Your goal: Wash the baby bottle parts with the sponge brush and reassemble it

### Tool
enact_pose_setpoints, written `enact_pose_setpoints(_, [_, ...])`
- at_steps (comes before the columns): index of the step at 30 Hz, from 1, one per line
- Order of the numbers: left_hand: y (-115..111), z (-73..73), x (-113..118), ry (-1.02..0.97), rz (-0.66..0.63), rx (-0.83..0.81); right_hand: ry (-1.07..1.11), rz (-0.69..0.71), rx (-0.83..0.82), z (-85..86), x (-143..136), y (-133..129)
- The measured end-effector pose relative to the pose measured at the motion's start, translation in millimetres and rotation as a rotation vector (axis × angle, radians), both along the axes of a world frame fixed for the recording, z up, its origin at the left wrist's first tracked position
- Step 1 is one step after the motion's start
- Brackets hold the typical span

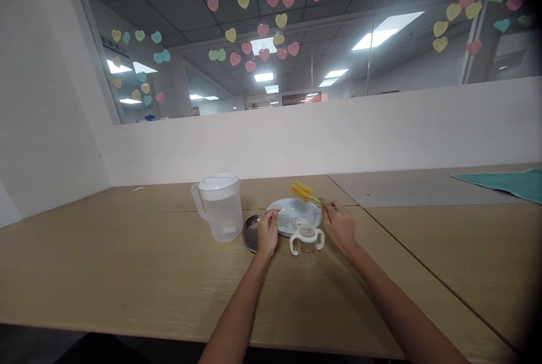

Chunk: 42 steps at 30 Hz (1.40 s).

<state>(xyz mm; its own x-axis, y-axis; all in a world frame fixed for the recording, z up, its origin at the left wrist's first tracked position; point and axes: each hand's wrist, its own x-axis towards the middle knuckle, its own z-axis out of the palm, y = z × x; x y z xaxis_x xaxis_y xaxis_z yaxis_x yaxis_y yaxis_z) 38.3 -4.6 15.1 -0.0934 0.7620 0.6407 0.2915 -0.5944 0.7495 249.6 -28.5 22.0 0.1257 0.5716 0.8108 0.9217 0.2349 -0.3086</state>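
Note:
My right hand (339, 224) grips the thin handle of a yellow brush (302, 191), its head raised over a white bowl (315, 218). My left hand (268, 232) is closed, fingertips pinched together at the bowl's left side; what they hold is too small to name. Between my hands, in front of the bowl, a clear bottle (307, 244) with two white handles stands open at the top. A round metal dish (249, 233) lies left of my left hand, partly hidden by it.
A clear lidded pitcher (224, 211) stands on the wooden table (127, 262), left of the metal dish. A teal cloth (508, 183) lies at the far right. Behind the table rises a white wall (288, 144) with a window above.

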Motion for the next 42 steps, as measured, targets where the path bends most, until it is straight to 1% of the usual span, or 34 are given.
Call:
enact_pose_setpoints(1, [0.7,0.1,-0.3,-0.035,0.014,0.005,0.042,-0.016,-0.014,-0.3,1.8,0.7])
enact_pose_setpoints(3, [2.8,0.2,-1.1,-0.102,0.010,-0.023,0.108,0.030,-0.048,-0.8,4.7,3.2])
enact_pose_setpoints(7, [7.8,0.7,-2.1,-0.323,-0.068,-0.136,0.210,0.283,-0.058,-1.1,6.4,9.3])
enact_pose_setpoints(9, [9.7,1.2,-2.6,-0.468,-0.059,-0.181,0.211,0.356,-0.050,-1.1,5.6,11.1])
enact_pose_setpoints(11, [11.1,1.6,-3.5,-0.589,-0.074,-0.220,0.139,0.378,-0.061,-1.2,5.0,11.5])
enact_pose_setpoints(13, [12.4,2.3,-5.0,-0.671,-0.120,-0.250,0.019,0.362,-0.084,-1.4,5.2,10.7])
enact_pose_setpoints(15, [13.4,3.5,-7.1,-0.710,-0.143,-0.253,-0.100,0.314,-0.101,-1.9,6.7,9.4])
enact_pose_setpoints(18, [14.5,7.0,-11.0,-0.732,-0.093,-0.173,-0.194,0.204,-0.089,-3.4,11.0,8.5])
enact_pose_setpoints(22, [15.2,10.8,-16.8,-0.739,-0.024,-0.071,-0.176,0.068,-0.036,-7.8,15.2,10.6])
enact_pose_setpoints(24, [15.3,10.1,-21.2,-0.671,0.046,-0.054,-0.160,0.044,-0.031,-10.7,15.2,12.5])
enact_pose_setpoints(26, [15.5,7.5,-27.5,-0.499,0.166,-0.057,-0.141,0.045,-0.044,-13.8,14.4,14.4])
enact_pose_setpoints(30, [17.5,-0.5,-42.2,0.086,0.376,-0.138,-0.099,0.070,-0.098,-19.3,12.9,17.2])
enact_pose_setpoints(32, [19.7,-4.4,-47.3,0.273,0.435,-0.185,-0.080,0.075,-0.138,-20.9,12.7,17.9])
enact_pose_setpoints(33, [21.0,-6.1,-48.9,0.313,0.454,-0.204,-0.072,0.077,-0.159,-21.4,12.5,18.1])
enact_pose_setpoints(35, [23.7,-8.9,-50.6,0.332,0.464,-0.235,-0.053,0.083,-0.202,-21.7,12.0,18.4])
enact_pose_setpoints(38, [26.1,-10.8,-51.0,0.369,0.478,-0.272,0.032,0.092,-0.260,-21.1,10.7,19.0])
enact_pose_setpoints(42, [22.0,-7.0,-48.9,0.431,0.509,-0.293,0.170,0.167,-0.302,-18.9,9.5,19.9])
